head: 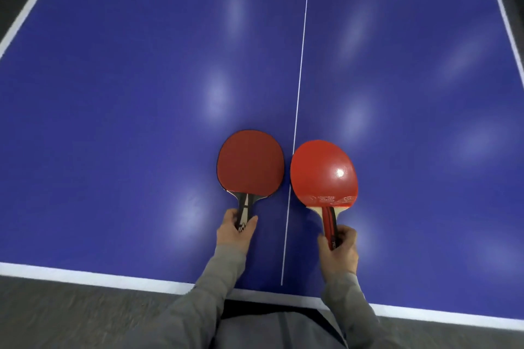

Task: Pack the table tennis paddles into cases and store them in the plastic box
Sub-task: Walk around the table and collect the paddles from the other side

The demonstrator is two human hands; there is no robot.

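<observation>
- Grey sleeves [209, 286] reach out over the blue table [141, 93], its white centre line running between the paddles.
- Left paddle [251, 163] and right paddle [323, 171] sit side by side, red faces up, just apart.
- Left hand [234, 232] and right hand [338, 248] each curl round a handle.
- Risk — no cases or box in view, so the search may delay packing; rubber could scuff if dragged.
- Print on the right paddle is unreadable.

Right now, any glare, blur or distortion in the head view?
Head view: soft light patches glare across the blue table; a bright hotspot on the right paddle; table edge lines bow from wide-angle distortion; the far right corner and the near floor are smeared; both paddles stay fairly sharp.
</observation>
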